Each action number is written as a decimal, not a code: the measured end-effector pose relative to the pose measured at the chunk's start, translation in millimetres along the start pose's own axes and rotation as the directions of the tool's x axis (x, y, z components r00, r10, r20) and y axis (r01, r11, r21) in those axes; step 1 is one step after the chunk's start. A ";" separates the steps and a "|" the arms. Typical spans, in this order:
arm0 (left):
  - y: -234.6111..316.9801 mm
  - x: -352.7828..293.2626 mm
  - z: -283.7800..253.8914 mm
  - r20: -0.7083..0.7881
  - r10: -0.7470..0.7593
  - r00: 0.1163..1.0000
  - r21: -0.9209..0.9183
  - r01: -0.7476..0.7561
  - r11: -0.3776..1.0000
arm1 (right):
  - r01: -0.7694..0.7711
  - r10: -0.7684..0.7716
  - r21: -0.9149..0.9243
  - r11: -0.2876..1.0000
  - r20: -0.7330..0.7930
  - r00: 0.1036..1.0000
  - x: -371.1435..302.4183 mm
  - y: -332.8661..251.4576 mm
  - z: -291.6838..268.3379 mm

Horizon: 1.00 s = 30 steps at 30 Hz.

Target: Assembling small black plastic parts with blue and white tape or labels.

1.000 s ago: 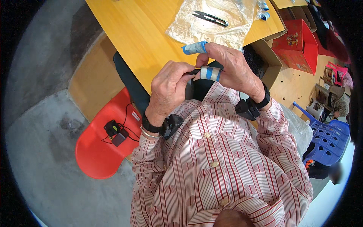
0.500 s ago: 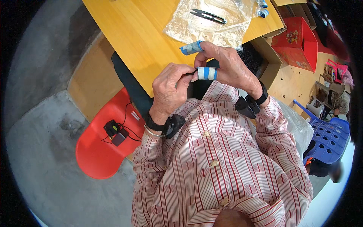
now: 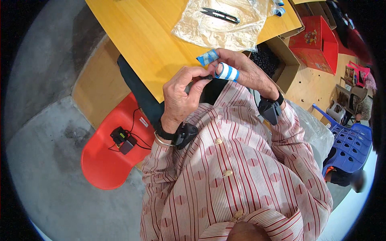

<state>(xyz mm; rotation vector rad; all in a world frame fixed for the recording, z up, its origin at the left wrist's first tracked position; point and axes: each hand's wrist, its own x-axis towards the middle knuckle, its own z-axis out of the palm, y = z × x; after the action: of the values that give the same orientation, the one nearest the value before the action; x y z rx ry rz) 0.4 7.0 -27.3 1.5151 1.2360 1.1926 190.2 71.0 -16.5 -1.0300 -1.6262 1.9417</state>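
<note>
My left hand (image 3: 181,92) pinches a small black piece (image 3: 206,77) between thumb and forefinger, just off the table's near edge. The piece is mostly covered, so its kind cannot be made out. Close beside it is my right hand (image 3: 241,68), its thumb and forefinger wrapped in blue-and-white tape and held apart. One bent finger of that hand is near the left fingertips; whether it touches the piece is unclear. Beyond both hands, a pair of black thread snips (image 3: 220,15) lies on a crumpled clear plastic bag (image 3: 193,30) on the yellow table (image 3: 140,44).
An open cardboard box (image 3: 290,66) with many small black pieces (image 3: 264,60) stands right of my hands. Behind it is a red box (image 3: 313,44). A red stool (image 3: 100,168) with black devices and cables is at left, a blue plastic chair (image 3: 352,146) at right.
My right thumb has drawn up and away from the black piece, and the right wrist has turned slightly. My left hand keeps its pinch, nearly in place.
</note>
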 end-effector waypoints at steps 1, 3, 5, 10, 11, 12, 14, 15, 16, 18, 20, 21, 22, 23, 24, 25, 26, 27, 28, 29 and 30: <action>-0.9 -0.4 1.1 -0.009 -0.002 1.000 -0.020 0.002 1.000 | 0.000 0.000 0.001 1.000 0.000 1.000 -0.6 -0.6 0.4; -1.4 -1.0 2.2 -0.017 -0.005 1.000 -0.041 0.004 0.999 | -0.011 0.006 0.085 0.996 0.061 0.998 -1.8 -3.3 0.6; -1.5 -1.6 2.7 -0.020 -0.013 1.000 -0.085 0.011 0.996 | -0.019 0.013 0.091 0.996 0.064 0.998 -2.4 -3.3 2.2; 2.9 -1.4 0.3 -0.002 0.071 0.998 0.011 -0.071 0.997 | -0.036 0.019 0.141 0.989 0.117 0.993 -4.4 -4.3 3.3; 3.9 -1.3 0.2 0.001 0.112 0.994 0.045 -0.112 0.993 | -0.059 0.042 0.119 0.991 0.141 0.989 -5.1 -2.5 2.0; 4.9 -0.9 0.0 0.000 0.110 0.994 0.046 -0.110 0.993 | -0.082 0.065 0.096 0.992 0.165 0.984 -5.5 -1.3 0.9; 6.6 0.1 -0.3 -0.015 0.184 0.983 0.065 -0.183 0.981 | -0.092 0.081 0.062 0.994 0.160 0.984 -5.8 -0.9 -0.4; 7.1 0.0 -0.2 -0.014 0.183 0.983 0.064 -0.182 0.981 | -0.101 0.096 0.028 0.994 0.152 0.984 -5.8 -0.8 -0.8; 7.5 -0.2 -0.2 -0.013 0.193 0.981 0.080 -0.191 0.978 | -0.103 0.097 0.028 0.994 0.152 0.984 -5.5 0.0 -1.1; 8.6 -0.4 -0.1 -0.011 0.202 0.979 0.095 -0.200 0.975 | -0.122 0.118 0.023 0.992 0.133 0.984 -5.0 2.3 -1.3; 10.8 -0.5 -0.8 -0.017 0.188 0.982 0.105 -0.185 0.977 | -0.132 0.129 0.009 0.991 0.133 0.983 -5.6 1.9 -1.4; 10.6 -0.1 -1.3 -0.018 0.187 0.982 0.105 -0.184 0.977 | -0.140 0.140 -0.005 0.990 0.134 0.981 -5.8 1.6 -1.2; 9.9 0.9 -1.8 -0.020 0.220 0.975 0.120 -0.217 0.969 | -0.141 0.140 -0.005 0.990 0.136 0.981 -5.9 2.1 -0.4; 9.5 1.8 -2.3 -0.022 0.254 0.967 0.134 -0.249 0.959 | -0.130 0.127 0.008 0.992 0.143 0.981 -6.3 2.8 0.7; 9.7 2.2 -2.9 -0.022 0.254 0.967 0.134 -0.249 0.959 | -0.119 0.114 0.021 0.993 0.151 0.982 -6.7 3.0 1.9; 9.9 2.5 -3.5 -0.024 0.277 0.960 0.170 -0.270 0.948 | -0.120 0.115 0.021 0.993 0.152 0.982 -6.8 1.2 3.6; 9.5 2.4 -3.4 -0.023 0.301 0.953 0.206 -0.290 0.935 | -0.121 0.112 0.053 0.991 0.158 0.981 -7.2 -1.4 5.6; 8.8 2.2 -2.8 -0.023 0.300 0.954 0.204 -0.289 0.935 | -0.123 0.108 0.086 0.989 0.164 0.980 -7.4 -3.2 6.7; 8.0 1.9 -2.3 -0.019 0.306 0.952 0.210 -0.296 0.932 | -0.125 0.110 0.086 0.988 0.163 0.980 -7.5 -3.6 7.0; 7.9 1.9 -2.2 -0.015 0.313 0.950 0.217 -0.303 0.928 | -0.109 0.094 0.083 0.991 0.166 0.982 -7.2 -4.4 7.1; 7.9 2.1 -2.3 -0.014 0.312 0.950 0.217 -0.302 0.928 | -0.092 0.078 0.079 0.993 0.169 0.983 -7.1 -5.1 7.3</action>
<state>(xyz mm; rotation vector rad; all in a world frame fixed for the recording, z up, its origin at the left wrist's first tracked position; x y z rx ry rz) -0.2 7.8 -18.8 1.9033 1.2186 1.3372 188.6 62.4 -9.3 -0.9406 -1.5904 2.1862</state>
